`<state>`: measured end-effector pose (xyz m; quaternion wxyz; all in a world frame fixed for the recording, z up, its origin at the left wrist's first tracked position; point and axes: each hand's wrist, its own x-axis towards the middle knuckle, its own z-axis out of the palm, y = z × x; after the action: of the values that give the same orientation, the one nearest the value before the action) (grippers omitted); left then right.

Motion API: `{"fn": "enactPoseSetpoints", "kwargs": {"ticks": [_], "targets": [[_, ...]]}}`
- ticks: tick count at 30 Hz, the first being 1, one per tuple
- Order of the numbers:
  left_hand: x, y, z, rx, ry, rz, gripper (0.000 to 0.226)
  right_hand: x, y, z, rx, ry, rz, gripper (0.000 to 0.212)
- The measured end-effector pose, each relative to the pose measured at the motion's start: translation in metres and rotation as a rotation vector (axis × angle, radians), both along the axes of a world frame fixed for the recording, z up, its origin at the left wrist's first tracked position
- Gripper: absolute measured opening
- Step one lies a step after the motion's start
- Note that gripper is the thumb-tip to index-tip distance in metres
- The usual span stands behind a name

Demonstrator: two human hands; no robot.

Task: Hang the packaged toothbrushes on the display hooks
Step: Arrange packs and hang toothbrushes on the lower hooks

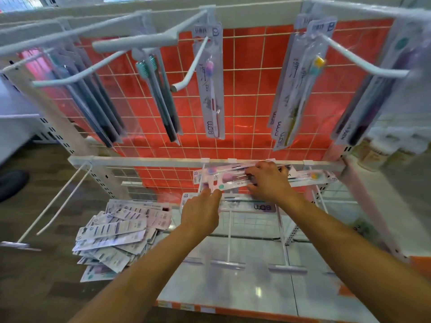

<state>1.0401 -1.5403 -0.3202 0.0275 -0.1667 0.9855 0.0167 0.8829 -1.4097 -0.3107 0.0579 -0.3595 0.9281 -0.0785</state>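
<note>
Centre frame: right hand (268, 180) gripped toothbrush packs (231, 178); left hand (200, 212) pinched their end. Threading onto lower hook (201, 180) seemingly pending.

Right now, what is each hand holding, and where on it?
Right hand grips a bundle of toothbrush packs around the middle; left hand pinches its near end.

White base shelf (268, 287) under hooks, toothbrush packs (116, 234) heaped at its left edge
</note>
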Motion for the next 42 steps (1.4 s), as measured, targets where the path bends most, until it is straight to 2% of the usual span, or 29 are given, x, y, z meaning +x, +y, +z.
{"fn": "enactPoseSetpoints", "kwargs": {"ticks": [4, 10, 14, 20, 25, 32, 36, 42], "targets": [[0.002, -0.003, -0.001, -0.013, -0.014, 0.009, 0.046, 0.002, 0.001, 0.006, 0.048, -0.022, 0.014, 0.044], [0.007, -0.002, 0.003, -0.078, -0.011, -0.016, 0.044, 0.003, 0.002, 0.01, 0.105, -0.019, 0.046, 0.03], [0.01, -0.004, 0.004, -0.075, 0.009, -0.035, 0.042, 0.004, 0.004, 0.013, 0.124, -0.027, 0.059, 0.036], [0.011, -0.004, 0.007, -0.097, 0.112, -0.105, 0.049, 0.008, 0.01, 0.013, 0.105, -0.011, 0.033, 0.04], [0.011, -0.01, 0.008, -0.084, 0.249, -0.255, 0.03, 0.009, 0.014, 0.018, 0.01, 0.035, 0.028, 0.042], [0.007, -0.015, 0.015, -0.143, 0.351, -0.361, 0.04, 0.011, 0.02, 0.028, -0.032, 0.046, 0.03, 0.041], [0.003, -0.024, 0.018, -0.084, 0.384, -0.424, 0.04, 0.018, 0.021, 0.039, -0.086, -0.079, 0.044, 0.048], [-0.005, -0.032, 0.038, -0.108, 0.417, -0.577, 0.043, 0.025, 0.02, 0.058, -0.208, -0.445, 0.09, 0.045]]}}
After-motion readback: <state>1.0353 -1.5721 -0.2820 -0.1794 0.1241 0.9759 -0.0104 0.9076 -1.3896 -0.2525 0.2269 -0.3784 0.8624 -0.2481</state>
